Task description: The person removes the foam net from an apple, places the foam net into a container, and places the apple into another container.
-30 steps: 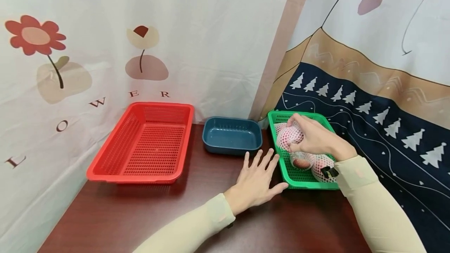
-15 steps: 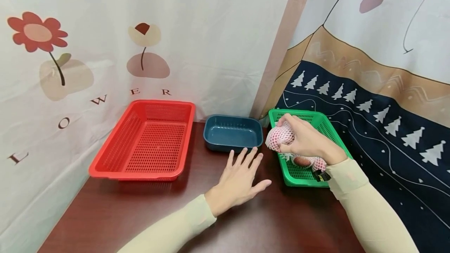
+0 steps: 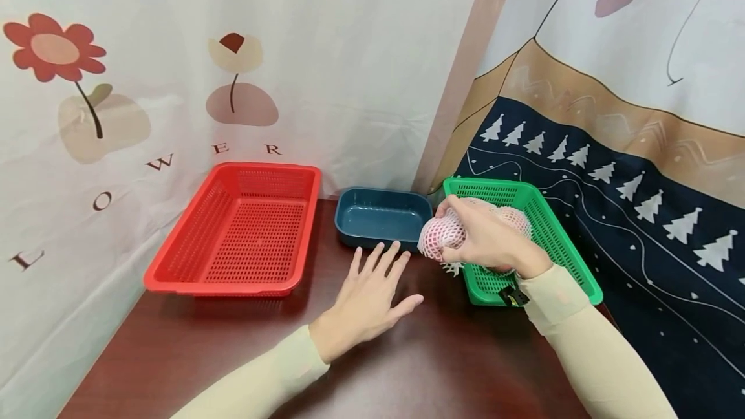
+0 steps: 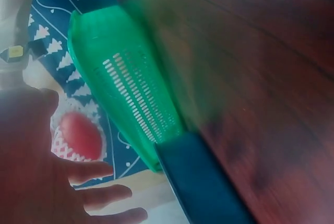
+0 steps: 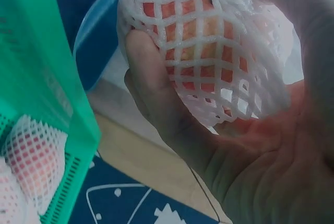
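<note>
My right hand [image 3: 491, 238] grips an apple [image 3: 441, 236] wrapped in a white foam net, raised beside the left edge of the green basket [image 3: 584, 270]. In the right wrist view, red and yellow skin shows through the mesh, with the thumb and fingers around the apple. More netted fruit [image 3: 515, 217] lies in the basket, partly covered by the right hand. My left hand [image 3: 365, 302] hovers over or rests on the table with fingers spread; which of these cannot be told. It holds nothing and lies just in front of the blue dish [image 3: 384, 220].
At the left, a red perforated basket [image 3: 256, 244] stands with nothing visible inside. The blue dish sits between the two baskets, near the back curtain [image 3: 372, 70]. Brown tabletop [image 3: 454, 367] extends in front of them. A dark blue printed cloth [image 3: 652, 290] hangs on the right.
The right hand has lifted the apple out of the green basket and moved it left toward the blue dish. My left hand has shifted left, away from the green basket.
</note>
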{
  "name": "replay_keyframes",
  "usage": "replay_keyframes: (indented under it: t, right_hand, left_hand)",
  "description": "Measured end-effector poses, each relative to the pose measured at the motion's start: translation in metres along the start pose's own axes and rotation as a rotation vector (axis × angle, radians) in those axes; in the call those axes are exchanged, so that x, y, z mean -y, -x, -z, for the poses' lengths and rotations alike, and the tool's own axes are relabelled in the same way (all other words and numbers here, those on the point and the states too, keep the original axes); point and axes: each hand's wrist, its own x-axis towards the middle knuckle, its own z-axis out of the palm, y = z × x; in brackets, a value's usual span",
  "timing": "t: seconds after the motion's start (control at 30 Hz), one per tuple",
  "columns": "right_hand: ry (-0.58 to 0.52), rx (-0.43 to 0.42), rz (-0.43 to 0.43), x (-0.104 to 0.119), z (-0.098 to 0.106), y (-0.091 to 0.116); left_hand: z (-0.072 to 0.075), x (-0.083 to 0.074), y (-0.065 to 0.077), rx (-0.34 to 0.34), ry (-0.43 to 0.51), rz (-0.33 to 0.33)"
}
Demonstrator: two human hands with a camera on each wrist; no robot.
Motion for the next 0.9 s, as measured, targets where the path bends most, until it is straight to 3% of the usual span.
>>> replay_keyframes:
  t: [0.37, 0.9]
  right_hand:
    - [-0.033, -0.001, 0.043, 0.007, -0.024, -0.004]
    - [-0.065, 0.028, 0.010, 0.028, -0.056, 0.000]
  left_hand:
    - [0.000, 0.017, 0.015, -0.019, -0.037, 0.032]
    - [0.002, 0.033, 0.029, -0.062, -0.071, 0.042]
